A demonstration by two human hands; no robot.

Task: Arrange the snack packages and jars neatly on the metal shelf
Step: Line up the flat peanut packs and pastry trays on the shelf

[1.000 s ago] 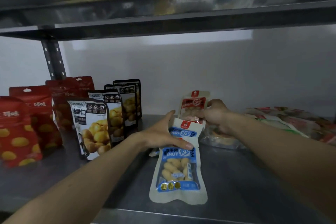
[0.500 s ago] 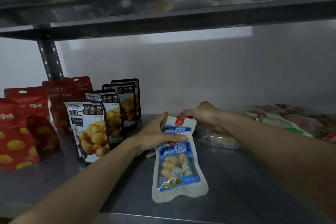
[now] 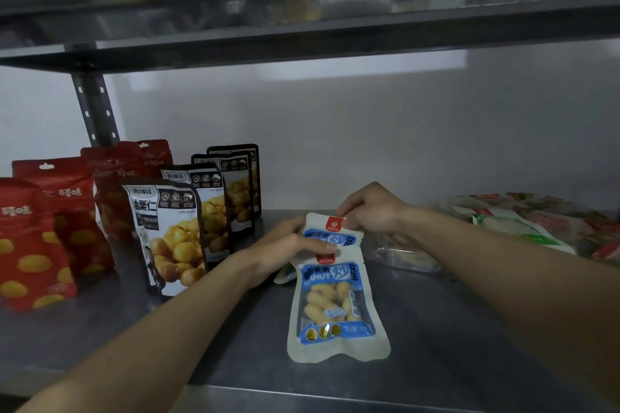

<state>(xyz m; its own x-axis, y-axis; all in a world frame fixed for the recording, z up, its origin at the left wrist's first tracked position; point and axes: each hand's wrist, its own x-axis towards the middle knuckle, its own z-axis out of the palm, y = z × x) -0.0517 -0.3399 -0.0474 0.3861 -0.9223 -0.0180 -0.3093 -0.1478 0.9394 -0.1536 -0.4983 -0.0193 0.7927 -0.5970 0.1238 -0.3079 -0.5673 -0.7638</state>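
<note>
Under my right fingers [image 3: 347, 213], which pinch its top edge, the rear peanut packet [image 3: 330, 234] now lies low on the shelf [image 3: 453, 329], overlapping the front peanut packet [image 3: 335, 305]. A second ago I held a packet upright there. I judge a flat row is starting. My left hand [image 3: 285, 251] clasps its left side, thumb across the overlap. Both forearms reach forward, wrists low.

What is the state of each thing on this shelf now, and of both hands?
Front peanut pack: lying flat.
Rear peanut pack: just behind it, the two overlapping.
Left hand: thumb curled over the front one's top.
Right hand: pinches the rear one's top edge.
Black chestnut pouches: upright, in a row.
Red pouches: upright.
Packs on the right: lying in a loose pile.
</note>
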